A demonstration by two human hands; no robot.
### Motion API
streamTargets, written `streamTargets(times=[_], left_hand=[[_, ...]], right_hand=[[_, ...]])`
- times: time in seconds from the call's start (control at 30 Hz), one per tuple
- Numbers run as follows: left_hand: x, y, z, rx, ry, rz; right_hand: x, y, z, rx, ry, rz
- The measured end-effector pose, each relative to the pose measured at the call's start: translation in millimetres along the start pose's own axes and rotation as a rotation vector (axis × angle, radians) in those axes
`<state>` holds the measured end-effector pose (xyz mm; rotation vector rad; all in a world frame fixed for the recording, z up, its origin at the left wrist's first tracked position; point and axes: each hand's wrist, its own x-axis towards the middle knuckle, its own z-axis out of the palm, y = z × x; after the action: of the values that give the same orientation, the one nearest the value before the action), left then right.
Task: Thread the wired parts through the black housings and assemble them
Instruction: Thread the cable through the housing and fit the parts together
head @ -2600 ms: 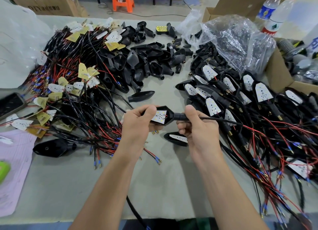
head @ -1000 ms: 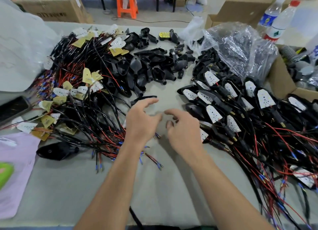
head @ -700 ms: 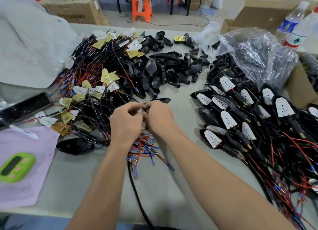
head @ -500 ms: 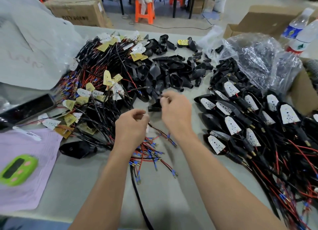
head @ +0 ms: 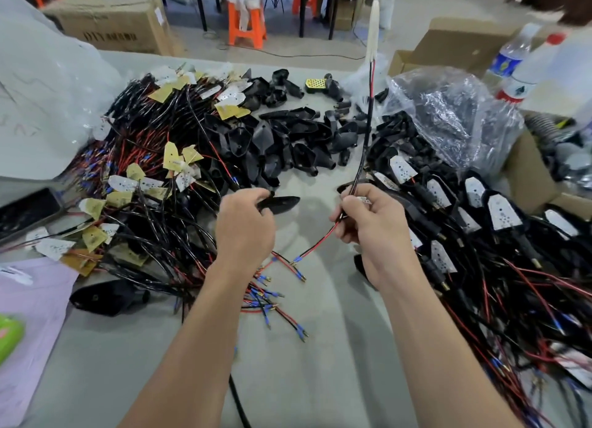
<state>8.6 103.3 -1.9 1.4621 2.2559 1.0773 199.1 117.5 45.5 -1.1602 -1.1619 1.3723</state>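
Observation:
My left hand grips an empty black housing just above the table's middle. My right hand pinches a wired part's black cable, which stands upright with its white board at the top. Its red and black lead ends hang down between my hands. A tangle of loose wired parts lies at the left. Empty black housings are heaped at the back middle. Assembled units with white boards are piled at the right.
A crinkled clear plastic bag and cardboard boxes stand at the right, with water bottles behind. A white bag, a dark phone and a pink sheet lie at the left. Grey table surface shows near me.
My hands let go of an assembled unit at the right. Since then my left hand has taken an empty housing, and my right hand has pulled one wired part up out of the tangle.

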Motion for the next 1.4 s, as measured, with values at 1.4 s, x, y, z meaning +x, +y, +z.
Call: streamTargets(times=[1.4], left_hand=[[-87, 28, 5, -0.898, -0.018, -0.253]], right_hand=[[-18, 23, -14, -0.096, 0.016, 0.124]])
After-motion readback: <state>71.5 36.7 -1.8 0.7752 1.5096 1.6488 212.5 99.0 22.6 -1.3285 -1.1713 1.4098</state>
